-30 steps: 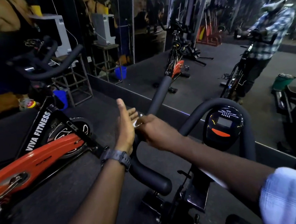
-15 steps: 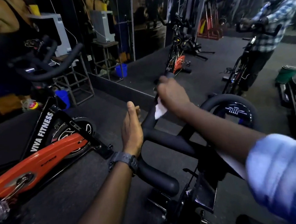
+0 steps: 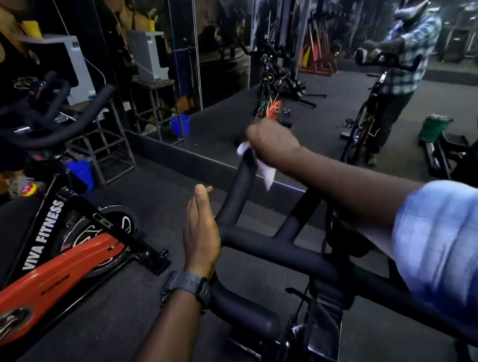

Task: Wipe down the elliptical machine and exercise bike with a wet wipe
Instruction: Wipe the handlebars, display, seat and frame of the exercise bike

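Nearest, the left hand (image 3: 200, 231) stands on edge against the black handlebar (image 3: 270, 246) of the exercise bike (image 3: 314, 337), its fingers (image 3: 202, 194) straight and pressed together, pointing away, holding nothing; a dark watch (image 3: 188, 285) sits on that wrist. The crossbar runs just right of its palm.

Farther along, the right hand (image 3: 272, 142) curls over the upper end of the forward-reaching grip, and the wet wipe (image 3: 261, 167) is pinched between its fingers and the bar — one white corner shows just left of the knuckles, and a longer flap hangs below the fingers beside the grip. The fingertips themselves are hidden round the far side of the bar. A blurred blue sleeve (image 3: 454, 250) covers that arm near the camera.

Left of both hands stands an orange bike (image 3: 51, 272) marked VIVA FITNESS. Beyond it, a blue bucket (image 3: 81, 172) sits on the floor — and past the right hand's fingers the mirror (image 3: 336, 54) shows a person at a bike.
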A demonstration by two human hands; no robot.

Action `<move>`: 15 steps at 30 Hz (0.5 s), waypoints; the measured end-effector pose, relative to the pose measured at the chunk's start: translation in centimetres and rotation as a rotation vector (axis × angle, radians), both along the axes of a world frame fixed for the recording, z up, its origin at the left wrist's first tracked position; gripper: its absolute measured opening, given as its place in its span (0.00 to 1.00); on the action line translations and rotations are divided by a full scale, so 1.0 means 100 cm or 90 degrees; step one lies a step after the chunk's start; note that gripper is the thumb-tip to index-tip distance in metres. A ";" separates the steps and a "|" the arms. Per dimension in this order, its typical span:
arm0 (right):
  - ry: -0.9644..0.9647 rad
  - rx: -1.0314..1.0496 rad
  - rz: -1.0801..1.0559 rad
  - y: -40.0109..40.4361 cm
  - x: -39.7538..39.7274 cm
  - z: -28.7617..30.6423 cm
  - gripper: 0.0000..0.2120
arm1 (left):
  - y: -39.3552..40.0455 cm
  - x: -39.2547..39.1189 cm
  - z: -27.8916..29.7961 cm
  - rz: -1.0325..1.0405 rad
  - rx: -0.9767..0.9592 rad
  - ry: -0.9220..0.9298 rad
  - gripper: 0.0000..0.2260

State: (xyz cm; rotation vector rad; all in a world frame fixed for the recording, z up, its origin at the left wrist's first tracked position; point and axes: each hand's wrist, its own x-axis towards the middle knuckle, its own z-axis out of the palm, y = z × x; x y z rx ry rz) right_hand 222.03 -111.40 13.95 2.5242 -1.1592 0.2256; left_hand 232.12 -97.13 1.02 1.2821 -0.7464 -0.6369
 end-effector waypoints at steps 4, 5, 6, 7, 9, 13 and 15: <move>0.042 -0.010 0.013 0.025 0.000 -0.016 0.13 | -0.001 -0.001 0.002 -0.004 -0.013 0.009 0.42; 0.076 0.004 0.058 0.046 0.004 -0.029 0.13 | -0.002 0.000 0.002 -0.002 -0.016 0.011 0.44; 0.093 0.038 0.105 0.070 0.005 -0.043 0.13 | -0.004 0.001 0.000 -0.001 -0.015 0.015 0.44; 0.111 0.078 0.142 0.091 0.007 -0.056 0.13 | -0.005 0.002 -0.001 -0.003 -0.007 0.021 0.44; 0.103 0.104 0.168 0.100 0.007 -0.063 0.13 | -0.009 0.002 -0.001 -0.013 0.017 0.043 0.45; -0.048 0.025 -0.002 0.024 0.000 -0.025 0.10 | -0.018 -0.002 0.015 -0.021 0.063 0.036 0.49; -0.116 0.002 -0.060 -0.001 -0.004 -0.013 0.09 | -0.025 -0.002 0.023 -0.052 0.069 0.013 0.46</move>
